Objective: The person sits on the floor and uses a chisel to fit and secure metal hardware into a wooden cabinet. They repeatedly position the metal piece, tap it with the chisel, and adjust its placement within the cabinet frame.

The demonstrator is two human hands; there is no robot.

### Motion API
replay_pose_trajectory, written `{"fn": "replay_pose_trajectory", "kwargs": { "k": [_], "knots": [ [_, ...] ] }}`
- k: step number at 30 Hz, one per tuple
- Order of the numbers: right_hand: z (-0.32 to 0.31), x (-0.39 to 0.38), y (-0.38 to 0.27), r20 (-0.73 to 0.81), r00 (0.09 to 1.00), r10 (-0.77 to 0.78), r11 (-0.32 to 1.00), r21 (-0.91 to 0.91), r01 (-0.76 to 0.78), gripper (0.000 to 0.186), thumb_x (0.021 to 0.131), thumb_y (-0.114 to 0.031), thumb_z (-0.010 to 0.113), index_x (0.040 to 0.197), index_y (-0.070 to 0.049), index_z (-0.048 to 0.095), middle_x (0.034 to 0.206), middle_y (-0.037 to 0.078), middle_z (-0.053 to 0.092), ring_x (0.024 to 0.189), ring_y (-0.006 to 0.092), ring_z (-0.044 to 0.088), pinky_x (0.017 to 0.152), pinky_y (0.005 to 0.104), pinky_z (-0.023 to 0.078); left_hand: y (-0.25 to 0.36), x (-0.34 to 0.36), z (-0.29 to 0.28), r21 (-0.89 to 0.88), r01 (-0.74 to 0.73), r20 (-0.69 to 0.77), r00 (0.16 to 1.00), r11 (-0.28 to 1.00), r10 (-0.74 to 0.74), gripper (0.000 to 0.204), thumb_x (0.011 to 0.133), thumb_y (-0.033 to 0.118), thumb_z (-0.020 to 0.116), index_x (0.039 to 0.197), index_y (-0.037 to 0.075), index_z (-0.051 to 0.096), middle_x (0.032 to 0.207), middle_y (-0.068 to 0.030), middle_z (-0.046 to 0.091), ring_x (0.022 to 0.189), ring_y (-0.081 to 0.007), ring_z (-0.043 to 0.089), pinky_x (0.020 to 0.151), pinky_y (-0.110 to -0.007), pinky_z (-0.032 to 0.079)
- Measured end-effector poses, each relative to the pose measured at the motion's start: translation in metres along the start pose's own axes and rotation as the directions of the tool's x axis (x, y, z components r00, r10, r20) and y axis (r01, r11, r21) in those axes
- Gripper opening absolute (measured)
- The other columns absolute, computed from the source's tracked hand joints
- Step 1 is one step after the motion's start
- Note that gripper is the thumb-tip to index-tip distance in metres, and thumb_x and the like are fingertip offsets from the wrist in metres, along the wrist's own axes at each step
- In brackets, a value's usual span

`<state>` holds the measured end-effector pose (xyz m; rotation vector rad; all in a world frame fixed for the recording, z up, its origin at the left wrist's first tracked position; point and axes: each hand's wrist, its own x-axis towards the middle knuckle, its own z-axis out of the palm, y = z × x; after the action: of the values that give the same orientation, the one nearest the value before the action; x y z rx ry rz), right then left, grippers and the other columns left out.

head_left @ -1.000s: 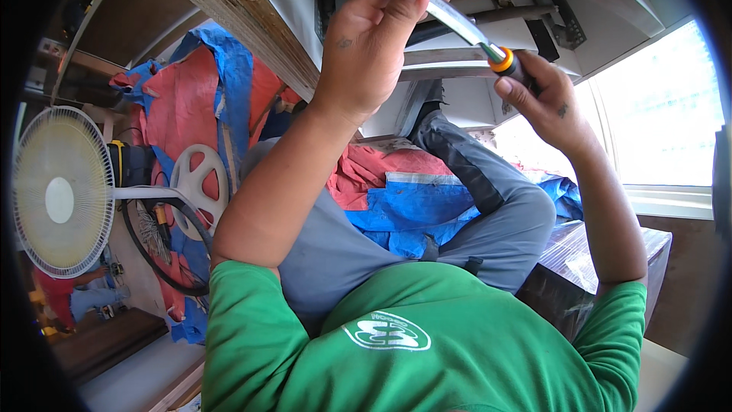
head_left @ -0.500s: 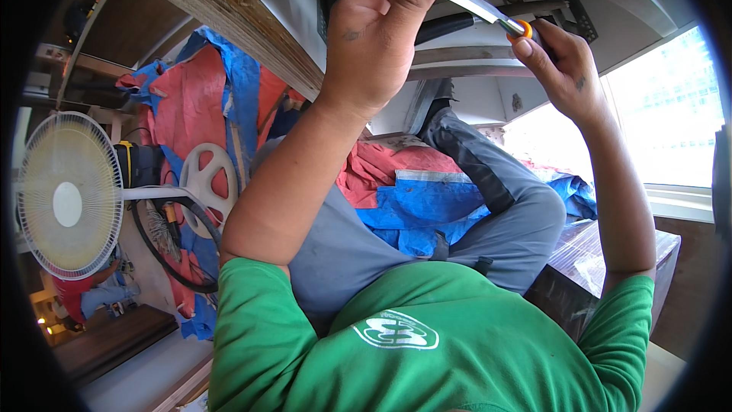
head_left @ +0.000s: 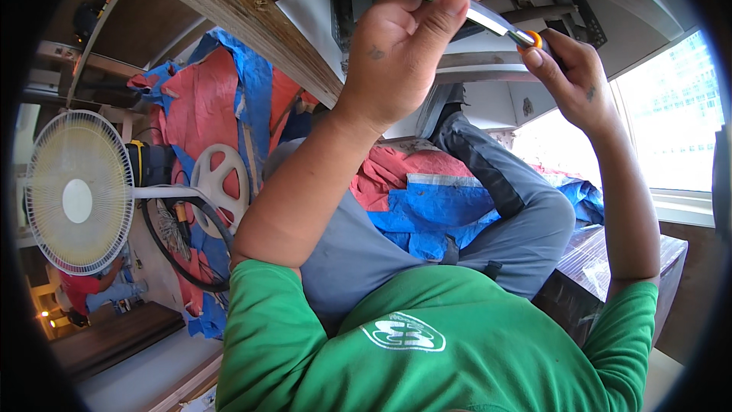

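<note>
A chisel (head_left: 488, 19) with a flat shiny blade, an orange ring and a dark handle is held up near the top of the view, under the curved wood above. Its blade slants from upper left down to the handle at right. My right hand (head_left: 573, 80) is closed round the handle, which it mostly hides. My left hand (head_left: 400, 57) has its thumb across the front of the blade and its fingers behind, so it is closed on the metal. The blade's tip end sticks out past the left hand's fingers.
A rough wooden beam (head_left: 229, 0) runs diagonally at upper left. A standing fan (head_left: 57, 225) is at far left, beside a pale wheel-shaped part (head_left: 200, 175). Red and blue tarpaulin (head_left: 427, 202) lies round my bent legs. At right are a wrapped box (head_left: 652, 263) and a bright window (head_left: 675, 107).
The chisel and both hands appear slightly lower and farther right in the view. The whole surroundings have shifted rightward too. Both hands keep their grip.
</note>
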<state>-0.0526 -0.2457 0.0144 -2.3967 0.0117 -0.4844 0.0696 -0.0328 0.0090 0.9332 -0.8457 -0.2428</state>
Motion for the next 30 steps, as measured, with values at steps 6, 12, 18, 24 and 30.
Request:
{"fn": "replay_pose_trajectory", "kwargs": {
  "k": [6,12,18,24,30],
  "knots": [
    [-0.001,0.002,-0.003,0.017,1.0,0.017,0.999,-0.035,-0.017,0.062,0.094,-0.063,0.065,0.084,-0.001,0.066,0.061,0.004,0.05,0.056,0.0119,0.046,0.052,0.0316,0.033,0.005,0.0,-0.003,0.047,0.045,0.013,0.999,0.998,-0.046,0.029,0.104,0.025,0.062,0.118,-0.001,0.062,0.113,-0.0142,0.071,0.109,-0.0182,0.067,0.094,-0.026,0.053],
    [0.006,-0.004,-0.007,0.005,1.0,0.022,0.996,0.086,-0.023,0.065,0.095,-0.063,0.063,0.084,0.0,0.067,0.06,0.003,0.048,0.056,0.0121,0.046,0.052,0.0319,0.033,0.003,-0.001,-0.001,0.119,0.023,0.022,0.999,0.993,-0.026,0.027,0.105,0.026,0.06,0.114,0.0,0.063,0.104,-0.0128,0.073,0.101,-0.0151,0.068,0.089,-0.025,0.053],
    [0.005,-0.001,-0.009,0.042,0.998,0.045,0.999,-0.005,-0.045,0.066,0.095,-0.064,0.062,0.084,0.001,0.068,0.061,0.003,0.048,0.057,0.0118,0.046,0.052,0.0318,0.033,0.004,-0.002,-0.004,0.09,0.012,-0.008,1.0,0.996,-0.012,0.028,0.106,0.026,0.06,0.114,0.0,0.064,0.103,-0.0127,0.074,0.098,-0.0132,0.068,0.087,-0.025,0.052],
    [0.013,-0.005,-0.014,0.001,0.998,0.068,0.994,0.088,-0.068,0.065,0.095,-0.063,0.063,0.081,0.001,0.066,0.059,0.003,0.045,0.056,0.0109,0.044,0.051,0.0318,0.032,0.006,-0.003,-0.005,0.144,-0.011,0.013,1.0,0.989,0.009,0.027,0.106,0.026,0.06,0.114,0.0,0.064,0.102,-0.0126,0.073,0.098,-0.0149,0.068,0.087,-0.025,0.053],
    [0.01,-0.003,-0.015,0.029,0.998,0.053,0.998,0.026,-0.053,0.066,0.095,-0.064,0.063,0.08,0.001,0.065,0.059,0.002,0.046,0.056,0.0108,0.043,0.051,0.0318,0.032,0.012,-0.005,-0.007,0.116,0.025,0.004,1.0,0.993,-0.025,0.032,0.108,0.028,0.055,0.117,-0.002,0.062,0.108,-0.0186,0.073,0.105,-0.0208,0.069,0.092,-0.03,0.053]
  ]
}}
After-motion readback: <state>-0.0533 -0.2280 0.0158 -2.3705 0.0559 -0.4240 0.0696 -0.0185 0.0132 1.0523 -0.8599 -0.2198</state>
